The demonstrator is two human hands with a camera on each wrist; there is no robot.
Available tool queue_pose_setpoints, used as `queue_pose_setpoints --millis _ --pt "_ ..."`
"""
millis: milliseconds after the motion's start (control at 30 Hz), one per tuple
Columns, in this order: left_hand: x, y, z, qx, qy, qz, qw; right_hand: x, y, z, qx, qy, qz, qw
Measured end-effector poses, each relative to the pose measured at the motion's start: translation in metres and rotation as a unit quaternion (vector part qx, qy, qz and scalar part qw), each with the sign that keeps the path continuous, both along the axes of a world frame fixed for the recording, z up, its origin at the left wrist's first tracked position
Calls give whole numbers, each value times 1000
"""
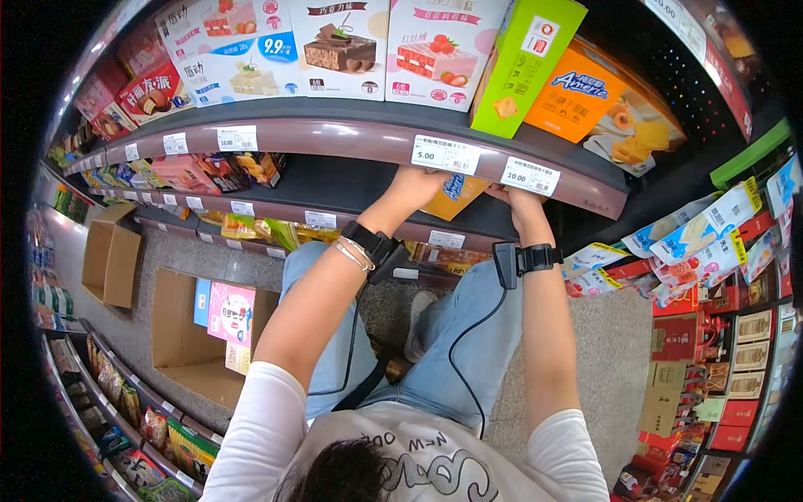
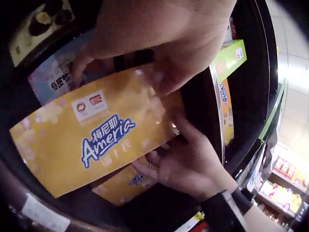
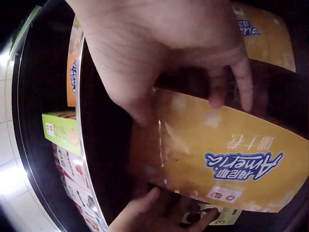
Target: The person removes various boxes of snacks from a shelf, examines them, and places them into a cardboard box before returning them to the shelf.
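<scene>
Under the upper shelf's lip, an orange-yellow Ameria box (image 1: pixel 456 197) (image 2: pixel 104 135) (image 3: pixel 212 145) lies between the two hands. The left hand (image 1: pixel 418 186) (image 2: pixel 159 41) (image 3: pixel 157 212) grips one long edge, its thumb on the printed face and its fingers over the far side. On the opposite edge the right hand (image 1: pixel 520 206) (image 2: pixel 193 162) (image 3: pixel 164 48) holds on, thumb near the box's end and fingers bent along the side. A second yellow box (image 2: pixel 125 186) (image 3: pixel 268 38) sits beside the right hand. Behind the left fingers is a blue package (image 2: pixel 55 72).
The upper shelf edge (image 1: pixel 335 142) with price tags runs above the hands, carrying cake boxes (image 1: pixel 343 50), a green box (image 1: pixel 523 67) and an orange box (image 1: pixel 577 92). Hanging snack packs (image 1: pixel 703 226) are at the right. An open carton (image 1: pixel 180 335) stands on the floor at the left.
</scene>
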State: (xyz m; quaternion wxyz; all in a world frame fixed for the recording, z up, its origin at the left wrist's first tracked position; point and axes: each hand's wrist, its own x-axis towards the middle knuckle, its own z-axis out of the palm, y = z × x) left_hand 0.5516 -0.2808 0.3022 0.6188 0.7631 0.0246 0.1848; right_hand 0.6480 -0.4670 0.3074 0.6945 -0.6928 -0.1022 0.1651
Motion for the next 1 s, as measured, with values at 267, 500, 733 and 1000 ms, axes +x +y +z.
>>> queue_pose_setpoints --millis 267,500,733,1000 --pt "12 10 -16 24 -38 38 998 -10 12 2 70 33 23 997" --pt "-2 27 -21 227 -106 165 954 -39 43 -3 -21 -180 107 978" --pt "-18 35 -8 168 -99 186 963 -43 50 -1 -25 -201 93 975" --pt "-48 17 6 223 -91 210 948 -48 43 10 -4 -188 129 974"
